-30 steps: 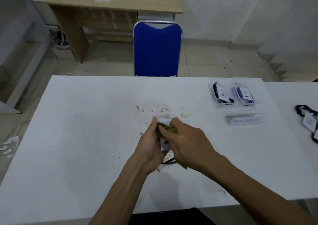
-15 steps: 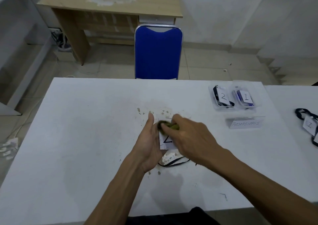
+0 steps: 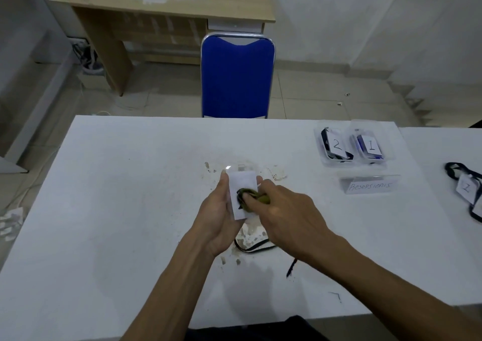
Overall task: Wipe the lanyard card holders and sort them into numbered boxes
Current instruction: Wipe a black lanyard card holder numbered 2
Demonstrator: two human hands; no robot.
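1. Above the centre of the white table [image 3: 130, 210], a white rectangular plastic card holder [image 3: 241, 184] is held upright-lengthwise, its long axis running away from the person.
2. It is gripped along its left edge by the left hand [image 3: 216, 220].
3. A crumpled olive-green cloth [image 3: 251, 195] is pinched by the right hand [image 3: 284, 218] and pressed on the holder's face.
4. The clear numbered boxes [image 3: 350, 145] lie well apart to the right, nearer the right hand.

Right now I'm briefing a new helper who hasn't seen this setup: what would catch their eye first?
At the middle of the white table, the left hand holds a white card holder while the right hand rubs it with a green cloth. Behind the table stands a bright blue chair. At the far right sit two clear boxes marked 2 and 1.
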